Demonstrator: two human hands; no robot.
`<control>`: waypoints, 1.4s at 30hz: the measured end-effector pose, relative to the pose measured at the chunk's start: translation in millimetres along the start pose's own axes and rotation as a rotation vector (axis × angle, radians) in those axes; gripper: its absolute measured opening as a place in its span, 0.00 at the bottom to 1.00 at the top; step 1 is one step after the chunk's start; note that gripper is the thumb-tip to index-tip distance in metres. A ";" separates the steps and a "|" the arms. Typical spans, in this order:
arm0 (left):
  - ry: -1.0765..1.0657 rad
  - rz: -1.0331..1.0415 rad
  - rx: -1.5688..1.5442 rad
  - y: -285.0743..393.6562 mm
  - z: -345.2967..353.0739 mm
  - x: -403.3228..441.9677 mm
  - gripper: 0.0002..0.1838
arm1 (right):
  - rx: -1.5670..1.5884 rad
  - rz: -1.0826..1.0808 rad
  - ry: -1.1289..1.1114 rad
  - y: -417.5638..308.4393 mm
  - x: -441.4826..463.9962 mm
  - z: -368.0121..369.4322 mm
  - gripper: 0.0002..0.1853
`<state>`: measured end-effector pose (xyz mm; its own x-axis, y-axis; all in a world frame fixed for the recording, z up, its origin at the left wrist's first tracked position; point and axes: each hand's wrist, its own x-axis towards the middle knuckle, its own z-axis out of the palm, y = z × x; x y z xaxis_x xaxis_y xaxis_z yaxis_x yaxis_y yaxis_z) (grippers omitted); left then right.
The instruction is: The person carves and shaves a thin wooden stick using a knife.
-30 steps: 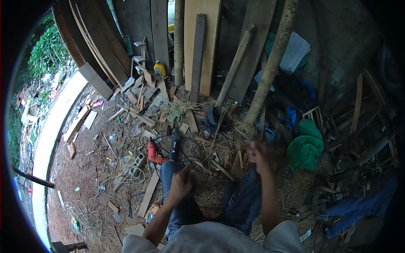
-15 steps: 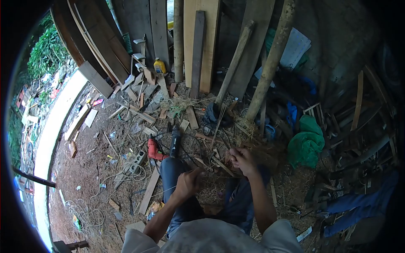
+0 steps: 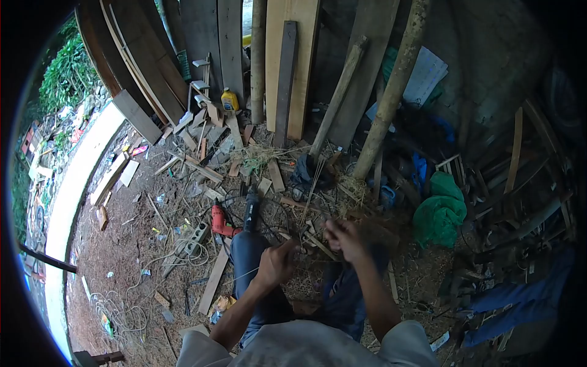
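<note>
My left hand (image 3: 277,264) is closed above my left knee, its fingers pinched around a thin pale strip (image 3: 239,278) that trails out toward the lower left. Across from it, above the right knee, my right hand (image 3: 346,241) is curled into a grip. Whatever sits in those fingers is too small and dark to make out. Both hands are apart from each other. Just beyond the left knee lie a red power drill (image 3: 221,221) and a dark, long-bodied power tool (image 3: 251,211) on the ground.
A power strip (image 3: 197,237) with tangled cords lies to the left. Wood offcuts (image 3: 276,176) litter the ground ahead. Boards (image 3: 286,85) and a slanting pole (image 3: 391,101) stand at the back. At right is a green sack (image 3: 439,211); a yellow bottle (image 3: 229,100) stands farther off.
My right hand has shifted slightly left and turned a little. My left hand stays closed in nearly the same place. The whole view has moved slightly.
</note>
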<state>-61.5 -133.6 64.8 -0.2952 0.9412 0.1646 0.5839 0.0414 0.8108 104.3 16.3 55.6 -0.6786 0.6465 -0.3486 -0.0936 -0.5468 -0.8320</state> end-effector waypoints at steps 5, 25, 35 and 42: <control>-0.005 0.034 0.026 -12.4 -6.8 -12.8 0.06 | -0.075 -0.141 0.296 -2.9 17.2 -51.3 0.16; 0.111 0.011 -0.056 -11.0 -0.6 -0.5 0.04 | -0.176 -0.071 -0.198 12.0 -2.0 12.6 0.18; 0.045 0.049 -0.087 -25.7 -1.1 -7.6 0.05 | 0.050 -0.157 -0.007 -2.5 1.9 -17.7 0.16; 0.049 0.027 -0.089 -16.1 4.0 0.8 0.06 | 0.003 -0.036 -0.096 -1.6 -7.7 -2.6 0.18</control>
<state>-68.1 -132.1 49.6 -0.3185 0.9237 0.2128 0.5235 -0.0158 0.8519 111.5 13.6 58.6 -0.7415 0.6120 -0.2751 -0.1215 -0.5257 -0.8420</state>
